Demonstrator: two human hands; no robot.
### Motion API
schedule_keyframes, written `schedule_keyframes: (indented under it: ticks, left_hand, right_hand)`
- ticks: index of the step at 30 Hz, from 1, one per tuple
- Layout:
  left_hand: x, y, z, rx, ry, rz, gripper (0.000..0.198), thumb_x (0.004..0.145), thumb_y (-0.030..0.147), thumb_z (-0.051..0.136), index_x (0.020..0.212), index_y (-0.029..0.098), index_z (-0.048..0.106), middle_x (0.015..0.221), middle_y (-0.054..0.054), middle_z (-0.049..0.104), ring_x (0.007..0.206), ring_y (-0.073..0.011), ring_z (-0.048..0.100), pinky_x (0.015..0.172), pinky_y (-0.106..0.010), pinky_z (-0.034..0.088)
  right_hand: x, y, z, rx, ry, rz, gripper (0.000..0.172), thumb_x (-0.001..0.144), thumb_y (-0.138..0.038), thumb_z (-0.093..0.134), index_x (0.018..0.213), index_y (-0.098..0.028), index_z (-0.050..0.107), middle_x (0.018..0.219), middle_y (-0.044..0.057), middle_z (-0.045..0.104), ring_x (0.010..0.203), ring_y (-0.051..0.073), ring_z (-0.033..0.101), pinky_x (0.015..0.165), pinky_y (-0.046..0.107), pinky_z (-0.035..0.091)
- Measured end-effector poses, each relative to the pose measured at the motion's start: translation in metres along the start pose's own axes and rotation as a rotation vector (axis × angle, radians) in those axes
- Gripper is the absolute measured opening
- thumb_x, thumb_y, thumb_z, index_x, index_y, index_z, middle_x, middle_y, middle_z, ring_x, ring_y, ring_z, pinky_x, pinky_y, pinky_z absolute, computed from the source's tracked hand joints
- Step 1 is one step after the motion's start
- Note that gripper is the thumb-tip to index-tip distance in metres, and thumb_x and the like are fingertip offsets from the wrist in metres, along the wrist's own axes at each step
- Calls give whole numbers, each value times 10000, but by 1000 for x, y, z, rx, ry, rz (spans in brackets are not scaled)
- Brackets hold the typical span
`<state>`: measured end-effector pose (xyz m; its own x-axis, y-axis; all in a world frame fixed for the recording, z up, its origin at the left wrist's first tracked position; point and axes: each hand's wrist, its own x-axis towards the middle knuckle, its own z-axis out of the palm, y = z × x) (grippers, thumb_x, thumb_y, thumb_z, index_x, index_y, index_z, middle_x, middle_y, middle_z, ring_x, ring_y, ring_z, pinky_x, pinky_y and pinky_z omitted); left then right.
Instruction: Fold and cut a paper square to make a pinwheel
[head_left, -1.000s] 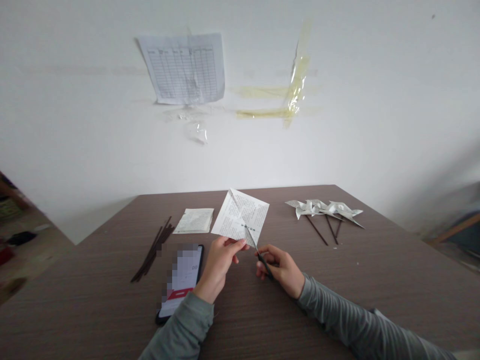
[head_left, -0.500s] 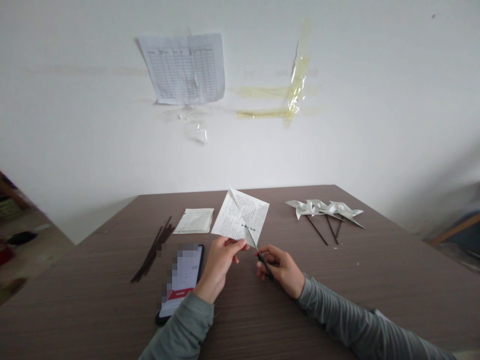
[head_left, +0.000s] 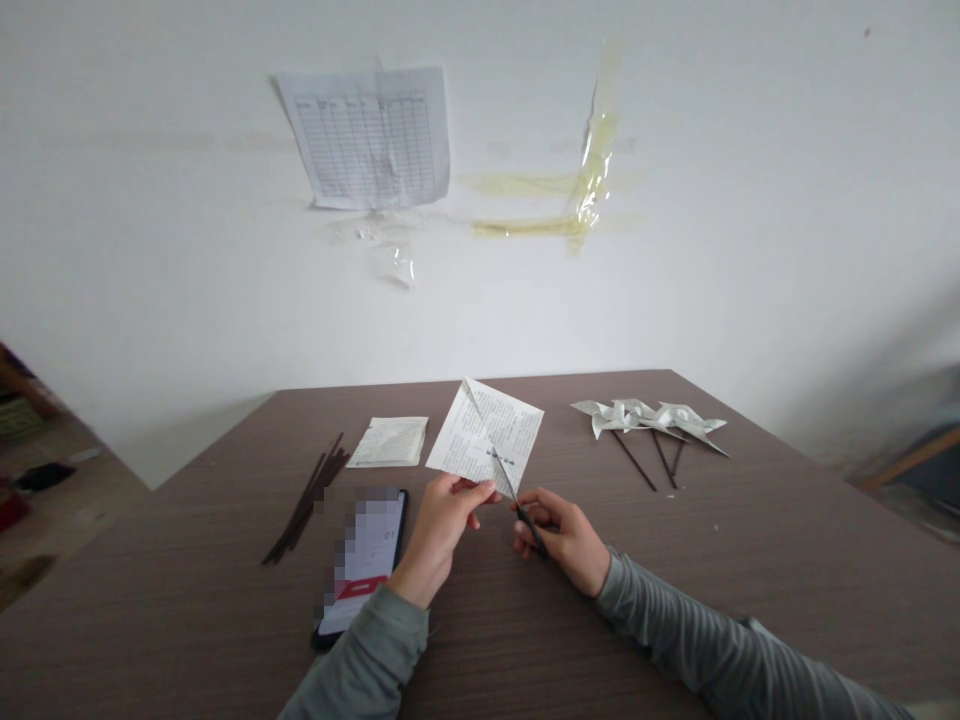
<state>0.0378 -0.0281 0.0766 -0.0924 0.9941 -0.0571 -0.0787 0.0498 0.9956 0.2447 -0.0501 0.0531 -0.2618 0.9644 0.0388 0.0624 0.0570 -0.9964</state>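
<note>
**View:** head cam, looking fwd & down at wood-grain table [head_left: 757, 570].

**L hand [head_left: 437, 530]:** fingers curled, thumb pressed on; printed paper square [head_left: 480, 437] gripped at lower corner.

**R hand [head_left: 561, 540]:** mostly closed round black-handled scissors [head_left: 523, 512]; blades angled up-left.

**Paper square:** held just above table, tilted diamond-wise, between hands; scissor tip touching its lower edge, blade opening not clear.

**Table, L side:** bundle of dark sticks [head_left: 306, 498]; flat paper sheet [head_left: 388, 442] beyond; smartphone [head_left: 361, 565], screen pixelated, just beside L hand, partly under L sleeve [head_left: 367, 650].

**Table, R side:** row of paper pinwheels [head_left: 649, 418] on dark sticks, well apart from R hand.

**Wall:** gridded paper chart [head_left: 367, 138] stuck up; yellowed tape strips [head_left: 592, 150] beside it.
</note>
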Motion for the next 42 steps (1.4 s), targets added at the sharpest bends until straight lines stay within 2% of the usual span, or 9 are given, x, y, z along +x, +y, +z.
schedule_keyframes:
  ticks: [10, 18, 29, 42]
  left_hand:
    - [-1, 1, 0, 17, 5, -7, 194, 810, 210, 1010, 751, 220, 826, 819, -101, 933, 833, -274, 911, 540, -242, 517]
    - [0, 0, -1, 18, -9, 4, 172, 761, 278, 1022, 778, 223, 860, 820, -96, 937, 861, -292, 926, 536, -240, 515]
    - [3, -6, -3, 2, -23, 18, 217, 753, 297, 1061, 788, 211, 864, 827, -107, 941, 844, -295, 920, 536, -243, 522]
    - [3, -4, -1, 27, 13, -25, 218, 839, 175, 1005, 743, 220, 814, 790, -82, 918, 828, -274, 921, 530, -234, 518]
  right_hand:
    - [0, -2, 0, 12, 6, 13, 723, 675, -919, 1096, 977, -333, 801, 725, 103, 851, 679, 409, 833, 745, 571, 715]
    - [2, 5, 0, 21, 8, -16, 746, 667, -946, 1115, 972, -330, 826, 733, 105, 862, 672, 418, 853, 695, 551, 716]
    - [4, 13, -1, 28, -1, -37, 702, 739, -910, 1104, 995, -318, 826, 719, 93, 845, 637, 377, 812, 670, 528, 666]
    - [6, 20, -1, 39, -13, -59, 676, 809, -862, 1068, 1041, -292, 789, 695, 50, 807, 588, 270, 724, 635, 432, 596]
